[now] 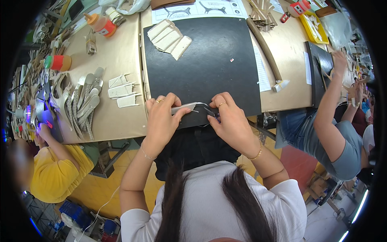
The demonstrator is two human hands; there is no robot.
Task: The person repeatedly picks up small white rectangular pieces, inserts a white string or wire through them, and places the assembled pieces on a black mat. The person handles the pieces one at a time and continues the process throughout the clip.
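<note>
The cutting mat [209, 60] is black, the table [117, 56] is tan, and the glue bottle [100, 24] is orange (white cap). The stacked strips [169, 38] are cream.

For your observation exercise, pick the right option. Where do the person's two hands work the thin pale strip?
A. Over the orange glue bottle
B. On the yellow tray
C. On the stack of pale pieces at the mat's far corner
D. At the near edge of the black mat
D: both the left hand and the right hand pinch the thin pale strip at the near edge of the black mat.
</note>
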